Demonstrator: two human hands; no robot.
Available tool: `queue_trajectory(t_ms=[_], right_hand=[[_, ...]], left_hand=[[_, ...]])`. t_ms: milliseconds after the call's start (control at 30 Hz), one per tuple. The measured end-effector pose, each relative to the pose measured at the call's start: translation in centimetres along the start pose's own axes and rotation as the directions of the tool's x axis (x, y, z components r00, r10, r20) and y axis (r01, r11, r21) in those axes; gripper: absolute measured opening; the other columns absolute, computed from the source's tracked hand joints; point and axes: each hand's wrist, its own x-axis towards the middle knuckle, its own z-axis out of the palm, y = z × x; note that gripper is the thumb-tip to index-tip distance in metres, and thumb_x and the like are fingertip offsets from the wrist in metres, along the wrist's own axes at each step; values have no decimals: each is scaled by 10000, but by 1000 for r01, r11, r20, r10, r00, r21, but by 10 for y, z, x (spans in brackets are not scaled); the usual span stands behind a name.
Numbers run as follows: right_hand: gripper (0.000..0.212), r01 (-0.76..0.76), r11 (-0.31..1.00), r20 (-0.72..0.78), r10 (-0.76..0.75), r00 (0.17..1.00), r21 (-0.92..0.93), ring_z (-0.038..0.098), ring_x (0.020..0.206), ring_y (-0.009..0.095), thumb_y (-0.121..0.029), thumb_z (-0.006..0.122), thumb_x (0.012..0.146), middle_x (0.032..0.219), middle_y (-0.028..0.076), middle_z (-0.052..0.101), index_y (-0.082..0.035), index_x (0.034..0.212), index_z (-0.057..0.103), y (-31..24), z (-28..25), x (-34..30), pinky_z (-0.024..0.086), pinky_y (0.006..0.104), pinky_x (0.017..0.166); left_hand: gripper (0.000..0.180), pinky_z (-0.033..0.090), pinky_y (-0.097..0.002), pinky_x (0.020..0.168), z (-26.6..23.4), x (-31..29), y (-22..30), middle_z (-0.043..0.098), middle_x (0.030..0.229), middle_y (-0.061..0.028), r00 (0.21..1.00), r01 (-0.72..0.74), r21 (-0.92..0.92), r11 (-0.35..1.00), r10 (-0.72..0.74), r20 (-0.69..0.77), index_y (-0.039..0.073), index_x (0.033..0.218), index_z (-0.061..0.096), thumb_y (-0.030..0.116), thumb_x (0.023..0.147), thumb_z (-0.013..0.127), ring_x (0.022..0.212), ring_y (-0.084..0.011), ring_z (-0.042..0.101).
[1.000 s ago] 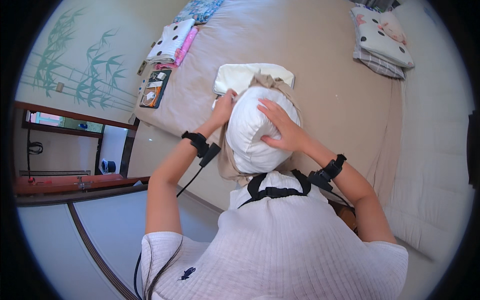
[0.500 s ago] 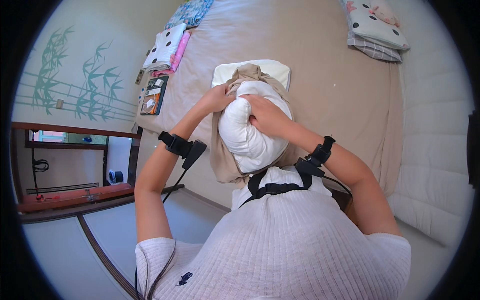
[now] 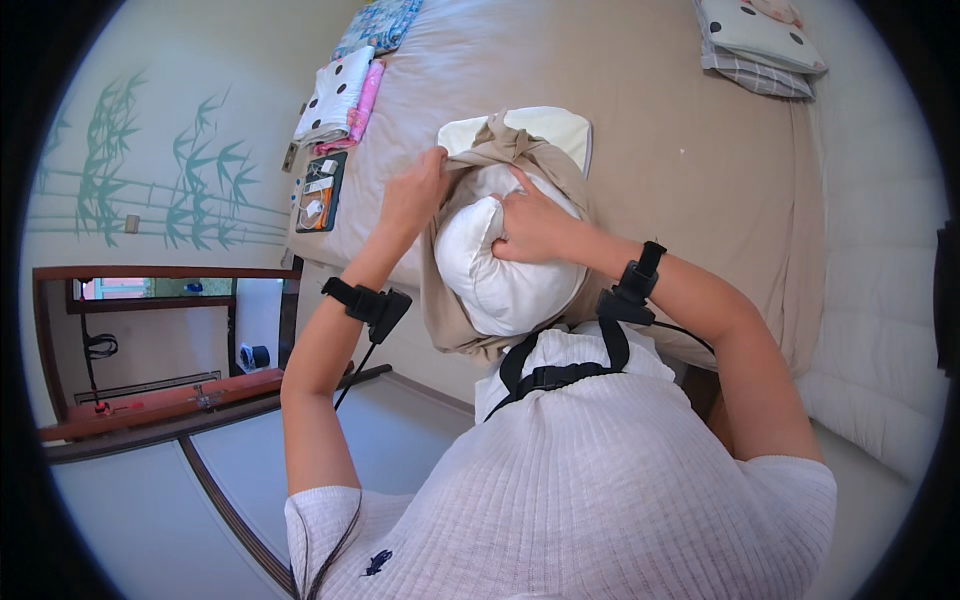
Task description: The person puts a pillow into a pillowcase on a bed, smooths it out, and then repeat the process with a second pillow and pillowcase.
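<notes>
Beige cloth (image 3: 555, 168) ringed a white pillow (image 3: 500, 295) at the bed's (image 3: 690, 220) near edge; the left hand (image 3: 415, 195) pinched the cloth's far left rim, while the right hand (image 3: 540, 222) gripped the pillow, fingers curled into it.

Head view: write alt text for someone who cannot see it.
A person's right hand grips a white pillow with beige cloth around it; the left hand holds the cloth's edge. A cream pad lies beyond on the beige-covered bed.

green bamboo mural (image 3: 105, 170), left | dark tray (image 3: 337, 180) with chargers (image 3: 315, 208) | spotted pillow (image 3: 752, 40) atop checked pillow (image 3: 762, 80)
</notes>
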Motion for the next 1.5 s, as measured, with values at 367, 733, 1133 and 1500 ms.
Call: queue_trajectory(t_ms=[367, 733, 1133, 1500], right_hand=[[197, -346, 891, -448, 449, 773, 295, 573, 708, 335, -157, 509, 738, 759, 209, 578, 17, 832, 521, 5, -5, 53, 458, 412, 622], [517, 254, 892, -292, -147, 945, 375, 313, 1159, 359, -234, 542, 729, 1219, 191, 387, -18, 1170, 382, -29, -37, 38, 257, 385, 974], [525, 132, 991, -168, -127, 978, 21, 267, 1204, 310, -146, 538, 726, 1256, 169, 339, -38, 1207, 359, -5, 43, 77, 209, 437, 996], [290, 176, 964, 134, -151, 979, -200, 432, 981, 207, -189, 631, 641, 901, 50, 494, -99, 897, 530, 40, 22, 14, 271, 407, 923]], left_hand=[[278, 425, -366, 554, -59, -6, 50, 540, 641, -151, 967, 237, -207, 949, -210, 142, 85, 990, 493, 68, 717, 544, 615, -308, 551], [195, 371, -278, 491, -82, -1, 2, 480, 578, -75, 910, 395, -391, 831, -412, 44, 47, 930, 483, 78, 741, 522, 513, -132, 459], [325, 423, -302, 745, -49, -10, -31, 559, 937, -114, 914, 240, -316, 918, -323, -244, 36, 1010, 512, 224, 756, 582, 847, -208, 549], [551, 374, -305, 875, 13, -128, -96, 542, 1093, -141, 559, 797, -579, 173, -576, 597, -19, 1130, 479, 283, 703, 652, 1014, -232, 503]])
